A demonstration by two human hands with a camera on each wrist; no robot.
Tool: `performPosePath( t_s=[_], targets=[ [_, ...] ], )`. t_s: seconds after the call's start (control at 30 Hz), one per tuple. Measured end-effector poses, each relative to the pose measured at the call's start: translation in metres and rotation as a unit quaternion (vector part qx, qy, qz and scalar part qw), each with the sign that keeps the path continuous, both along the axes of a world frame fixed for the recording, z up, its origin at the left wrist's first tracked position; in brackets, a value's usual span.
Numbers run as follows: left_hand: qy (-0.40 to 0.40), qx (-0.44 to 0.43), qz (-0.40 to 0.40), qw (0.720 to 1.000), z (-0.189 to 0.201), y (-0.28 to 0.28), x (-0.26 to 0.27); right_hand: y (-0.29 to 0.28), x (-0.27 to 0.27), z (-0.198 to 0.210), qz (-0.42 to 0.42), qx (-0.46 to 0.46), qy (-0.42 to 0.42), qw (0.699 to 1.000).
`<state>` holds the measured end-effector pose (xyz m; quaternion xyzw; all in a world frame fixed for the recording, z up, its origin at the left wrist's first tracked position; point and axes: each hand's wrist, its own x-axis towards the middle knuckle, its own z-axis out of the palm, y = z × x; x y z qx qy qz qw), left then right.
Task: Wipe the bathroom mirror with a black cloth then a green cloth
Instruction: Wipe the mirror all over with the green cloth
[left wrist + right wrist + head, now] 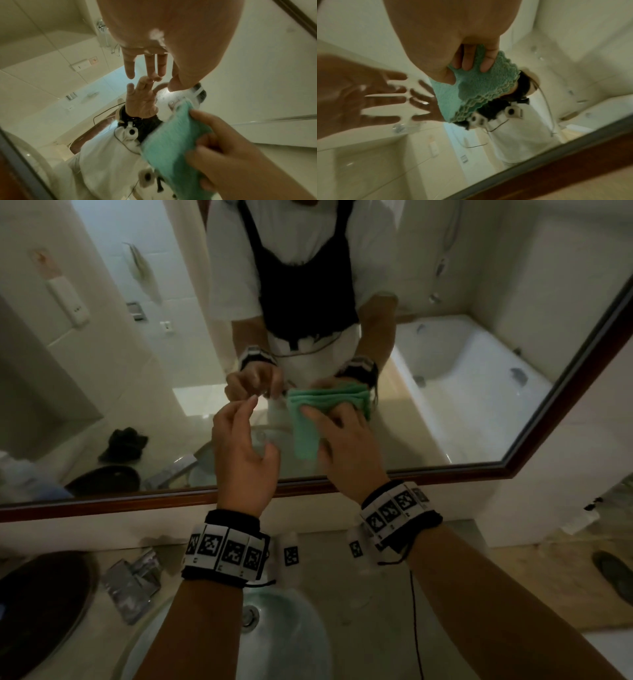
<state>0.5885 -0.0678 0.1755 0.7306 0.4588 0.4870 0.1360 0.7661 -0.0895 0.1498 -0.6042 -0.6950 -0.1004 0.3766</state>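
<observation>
Right hand (349, 440) grips the folded green cloth (305, 429), fingers curled over it, holding it against the mirror (102, 354) glass low and near centre. Left hand (239, 453) empty, fingers spread and relaxed, fingertips at or just off the glass; contact unclear. Black cloth appears only as a reflection (124, 444), probably lying on the counter at left.

Both forearms reached forward and up, side by side, each with a marker-patterned band at the wrist. The left hand (241, 455) was raised with its fingers (129, 67) loosely extended and spread, holding nothing. The right hand (346, 441), just to its right, had thumb and fingers (467, 60) curled, pinching a folded green cloth (306, 422).
</observation>
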Motion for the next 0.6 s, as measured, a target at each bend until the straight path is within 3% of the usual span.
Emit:
performPosePath(
  t_s=[0.17, 0.3, 0.43, 0.6],
  targets=[
    [0.033, -0.021, 0.061, 0.997, -0.005, -0.005, 0.021, -0.032, 0.085, -0.021, -0.088, 0.004, 0.108, 0.990],
    [0.036, -0.023, 0.083, 0.996, -0.010, -0.007, 0.036, -0.057, 0.156, -0.029, -0.167, -0.009, 0.211, 0.963],
    [0.052, 0.023, 0.090, 0.994, -0.014, -0.008, 0.044, -0.067, 0.235, -0.050, -0.263, -0.052, 0.220, 0.938],
    [0.048, -0.029, 0.104, 0.993, -0.014, -0.009, 0.049, -0.071, 0.219, -0.038, -0.273, -0.019, 0.253, 0.928]
  ],
)
